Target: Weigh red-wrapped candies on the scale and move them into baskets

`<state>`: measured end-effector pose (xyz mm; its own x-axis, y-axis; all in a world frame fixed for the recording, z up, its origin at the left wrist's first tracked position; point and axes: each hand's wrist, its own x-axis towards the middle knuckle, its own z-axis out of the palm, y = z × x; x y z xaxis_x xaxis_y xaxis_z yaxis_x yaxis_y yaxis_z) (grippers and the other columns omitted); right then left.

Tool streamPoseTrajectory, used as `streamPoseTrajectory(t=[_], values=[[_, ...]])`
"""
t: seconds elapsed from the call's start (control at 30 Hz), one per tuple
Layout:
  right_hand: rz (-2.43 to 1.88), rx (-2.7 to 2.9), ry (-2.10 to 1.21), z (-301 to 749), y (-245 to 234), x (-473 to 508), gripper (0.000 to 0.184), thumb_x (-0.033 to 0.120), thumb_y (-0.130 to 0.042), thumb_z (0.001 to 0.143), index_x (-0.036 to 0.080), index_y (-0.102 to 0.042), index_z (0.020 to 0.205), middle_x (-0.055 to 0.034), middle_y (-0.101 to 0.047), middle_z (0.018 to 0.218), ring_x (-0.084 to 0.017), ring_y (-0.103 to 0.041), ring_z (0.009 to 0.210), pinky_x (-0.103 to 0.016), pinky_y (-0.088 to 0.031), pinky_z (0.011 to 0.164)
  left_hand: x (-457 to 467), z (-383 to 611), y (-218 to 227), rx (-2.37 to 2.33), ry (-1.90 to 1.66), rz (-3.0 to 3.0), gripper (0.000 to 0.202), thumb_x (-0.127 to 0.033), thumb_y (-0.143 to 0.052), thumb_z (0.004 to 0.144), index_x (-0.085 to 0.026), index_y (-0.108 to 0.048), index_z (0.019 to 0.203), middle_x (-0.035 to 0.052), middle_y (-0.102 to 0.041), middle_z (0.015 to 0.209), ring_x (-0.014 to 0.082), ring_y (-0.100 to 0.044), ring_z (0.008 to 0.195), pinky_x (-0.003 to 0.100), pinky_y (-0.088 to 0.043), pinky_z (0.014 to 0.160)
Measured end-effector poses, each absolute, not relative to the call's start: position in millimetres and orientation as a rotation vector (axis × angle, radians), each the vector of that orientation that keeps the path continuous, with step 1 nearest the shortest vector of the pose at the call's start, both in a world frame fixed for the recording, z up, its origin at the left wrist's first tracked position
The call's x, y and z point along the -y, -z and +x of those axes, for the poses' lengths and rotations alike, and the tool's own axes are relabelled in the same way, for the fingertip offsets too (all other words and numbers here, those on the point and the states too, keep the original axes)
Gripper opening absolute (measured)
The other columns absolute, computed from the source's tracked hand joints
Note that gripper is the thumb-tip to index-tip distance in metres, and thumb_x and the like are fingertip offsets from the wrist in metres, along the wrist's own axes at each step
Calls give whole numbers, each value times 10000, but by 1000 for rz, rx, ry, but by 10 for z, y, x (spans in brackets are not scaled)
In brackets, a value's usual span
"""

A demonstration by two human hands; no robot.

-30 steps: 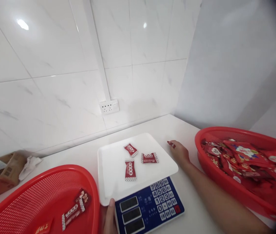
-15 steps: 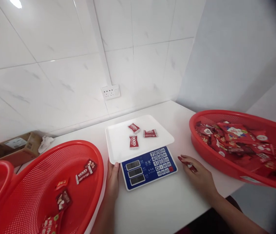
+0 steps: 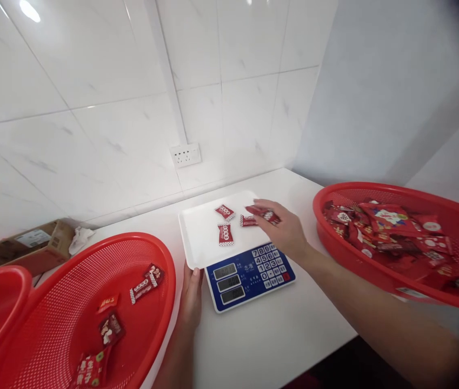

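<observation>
My right hand [image 3: 288,229] is closed on a small red candy packet [image 3: 268,215], held over the right part of the scale's white tray [image 3: 200,237]. Below it, another red packet [image 3: 247,221] is partly covered by the held one. Two more packets lie on the tray, one at the back [image 3: 225,211] and one nearer the front [image 3: 225,234]. The blue weighing scale [image 3: 249,294] has three displays and a keypad, which my right wrist partly overlaps. My left hand [image 3: 191,300] grips the scale at the tray's front left corner; its fingers are mostly hidden under the tray.
A red basket [image 3: 375,283] heaped with red packets stands to the right. At left, another red basket [image 3: 160,319] holds several packets, with a further red basket [image 3: 22,286] beside it. Behind them are a cardboard box [image 3: 51,243] and white tissue [image 3: 81,237]. A socket [image 3: 185,155] is on the wall.
My right hand has moved left and away from me, carrying the candy packet from beside the keypad to above the tray. My left hand stays at the tray corner.
</observation>
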<state>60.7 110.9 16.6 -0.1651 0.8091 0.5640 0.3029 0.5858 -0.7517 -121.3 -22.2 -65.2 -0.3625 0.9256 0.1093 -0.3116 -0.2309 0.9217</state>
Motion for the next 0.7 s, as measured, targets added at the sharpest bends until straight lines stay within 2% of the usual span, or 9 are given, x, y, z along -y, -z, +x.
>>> streamPoseTrajectory(t=[0.1, 0.2, 0.3, 0.43, 0.5, 0.7], values=[[-906, 1907, -652, 397, -278, -1256, 469, 265, -591, 767, 286, -509, 1228, -24, -571, 1257, -223, -523, 1149, -403, -430, 970, 232, -1216, 635, -1085, -1719, 867, 477, -393, -409, 892, -294, -337, 1353, 36, -413, 1414, 225, -319, 1322, 398, -272, 1090], [-959, 1951, -733, 313, -299, -1348, 590, 349, -618, 752, 286, -425, 1306, -48, -506, 1332, -244, -460, 1213, -432, -404, 979, 242, -1218, 623, -1071, -1718, 854, 490, -400, -424, 883, -285, -338, 1352, 39, -393, 1426, 236, -334, 1313, 395, -284, 1080], [-1007, 1890, -784, 319, -264, -1385, 513, 416, -581, 778, 266, -477, 1257, -67, -545, 1285, -235, -493, 1173, -421, -416, 953, 249, -1218, 614, -1054, -1736, 838, 478, -397, -424, 884, -279, -357, 1343, 38, -400, 1422, 229, -332, 1314, 383, -272, 1086], [-1066, 1878, -849, 355, -202, -1392, 444, 449, -580, 774, 259, -544, 1173, -58, -634, 1139, -215, -598, 976, -408, -467, 863, 253, -1213, 602, -1083, -1728, 816, 488, -418, -453, 868, -274, -380, 1329, 50, -427, 1403, 236, -355, 1302, 380, -308, 1064], [-1078, 1871, -919, 356, -198, -1383, 447, 444, -592, 764, 254, -547, 1167, -57, -653, 1099, -205, -618, 898, -407, -485, 826, 255, -1210, 590, -1091, -1727, 814, 503, -431, -462, 860, -275, -377, 1330, 55, -426, 1403, 243, -366, 1295, 384, -322, 1053], [-1031, 1694, -1084, 357, -281, -1346, 404, 390, -610, 758, 242, -570, 1133, -69, -660, 1100, -186, -631, 854, -388, -519, 780, 258, -1199, 550, -1070, -1718, 841, 492, -410, -453, 870, -297, -359, 1340, 44, -421, 1407, 238, -352, 1302, 389, -294, 1067]])
